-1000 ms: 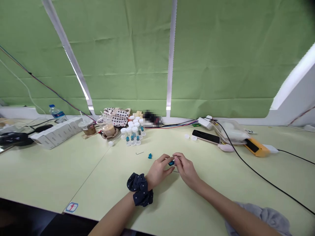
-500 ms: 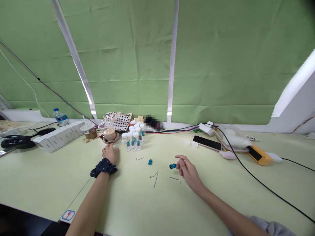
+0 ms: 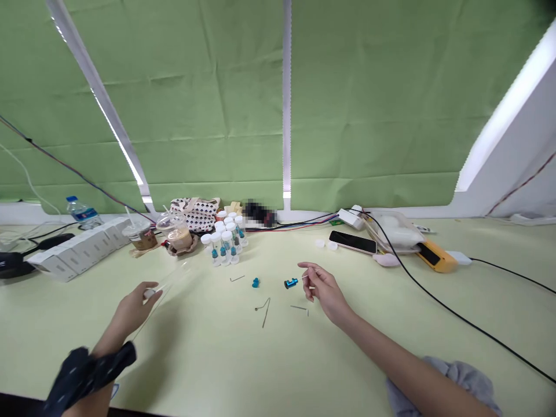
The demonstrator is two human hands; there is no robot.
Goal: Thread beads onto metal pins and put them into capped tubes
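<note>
My left hand [image 3: 136,307], raised over the left of the table, has its fingers closed on a clear plastic tube [image 3: 171,280]. The tube is blurred, and a small white round part shows between thumb and fingers. In my right hand [image 3: 324,289], thumb and forefinger pinch a thin metal rod with a shiny blue metal part [image 3: 291,283] at its tip. Between the hands lie another small blue part [image 3: 255,282], a bent metal rod [image 3: 266,313] and two hex keys, one farther back [image 3: 237,278] and one near my right hand [image 3: 299,307].
Several white-capped clear vials [image 3: 223,246] with blue parts inside stand behind. Drink cups [image 3: 142,236], a row of white boxes [image 3: 82,253] and a water bottle [image 3: 82,213] are left. A phone [image 3: 353,242], a yellow device [image 3: 436,256] and a black cable [image 3: 417,272] lie right.
My left hand has come back and left from beside the vials, now holding the clear tube. My right hand still pinches the rod; its blue part has turned slightly. The view has shifted right.
</note>
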